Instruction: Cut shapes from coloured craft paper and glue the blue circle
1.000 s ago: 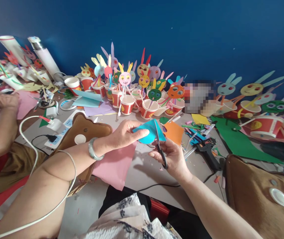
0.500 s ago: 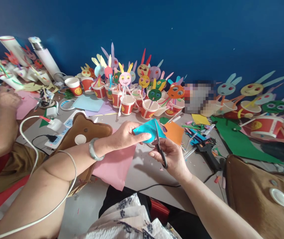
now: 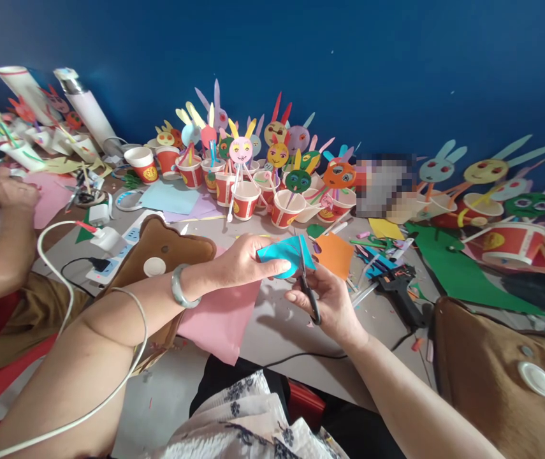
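Observation:
My left hand [image 3: 246, 260] pinches a piece of blue paper [image 3: 279, 252] between thumb and fingers. The paper has a rounded lower edge and a faint curved line drawn on it. In my right hand [image 3: 332, 303] is a pair of scissors [image 3: 306, 287] with black handles. Their blades reach up across the right part of the paper, and a strip of it stands to the right of the blades. Pink paper [image 3: 224, 319] lies on the table below my left hand, and an orange sheet [image 3: 334, 252] lies just beyond my right hand.
Paper cups [image 3: 289, 207] with rabbit-faced paper figures line the blue wall. A black glue gun [image 3: 403, 296] lies to the right, near green paper [image 3: 463, 271]. Brown cushions [image 3: 501, 357] flank me. A power strip [image 3: 114, 258] and a co-worker's arm [image 3: 9, 217] are at left.
The blue paper has turned slightly in my left hand, and the scissor blades now cut along its right side. The co-worker's hand at left has shifted a little.

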Tool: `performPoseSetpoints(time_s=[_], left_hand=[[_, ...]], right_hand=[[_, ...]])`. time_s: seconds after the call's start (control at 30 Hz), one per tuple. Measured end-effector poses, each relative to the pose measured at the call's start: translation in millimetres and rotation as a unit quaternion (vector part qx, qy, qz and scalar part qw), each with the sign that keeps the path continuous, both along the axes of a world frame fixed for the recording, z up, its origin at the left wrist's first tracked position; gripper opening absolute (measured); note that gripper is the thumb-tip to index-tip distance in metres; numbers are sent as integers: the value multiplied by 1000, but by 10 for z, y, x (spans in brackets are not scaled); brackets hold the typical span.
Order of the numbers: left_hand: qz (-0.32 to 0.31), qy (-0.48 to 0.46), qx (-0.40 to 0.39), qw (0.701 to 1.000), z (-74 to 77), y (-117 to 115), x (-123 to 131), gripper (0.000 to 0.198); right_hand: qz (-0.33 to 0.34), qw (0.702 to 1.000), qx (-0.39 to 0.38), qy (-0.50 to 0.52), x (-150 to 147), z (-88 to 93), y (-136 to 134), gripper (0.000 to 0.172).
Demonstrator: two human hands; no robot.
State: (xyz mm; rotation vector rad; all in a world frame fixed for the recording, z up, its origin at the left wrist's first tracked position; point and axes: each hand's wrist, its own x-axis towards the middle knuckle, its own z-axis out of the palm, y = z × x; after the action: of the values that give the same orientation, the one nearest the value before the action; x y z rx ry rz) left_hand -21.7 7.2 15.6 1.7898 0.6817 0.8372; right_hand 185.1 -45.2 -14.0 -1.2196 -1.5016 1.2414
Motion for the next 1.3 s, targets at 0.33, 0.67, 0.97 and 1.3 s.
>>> performPoseSetpoints(time_s=[0.33, 0.67, 0.97, 1.3], left_hand=[[10, 5, -7, 1000, -8, -2, -6, 25], [15, -12, -3, 1000, -70, 8, -11, 23], [12, -24, 0, 1000, -60, 19, -15, 28], [10, -12, -13, 1000, -33, 14, -22, 32]], right_hand=[[-5, 1000, -15, 2, 2, -2, 13, 57], [-16, 1000, -20, 16, 2, -22, 7, 60], [-19, 1000, -12, 2, 6, -12, 4, 60], [-20, 1000, 12, 3, -3, -28, 6, 59]])
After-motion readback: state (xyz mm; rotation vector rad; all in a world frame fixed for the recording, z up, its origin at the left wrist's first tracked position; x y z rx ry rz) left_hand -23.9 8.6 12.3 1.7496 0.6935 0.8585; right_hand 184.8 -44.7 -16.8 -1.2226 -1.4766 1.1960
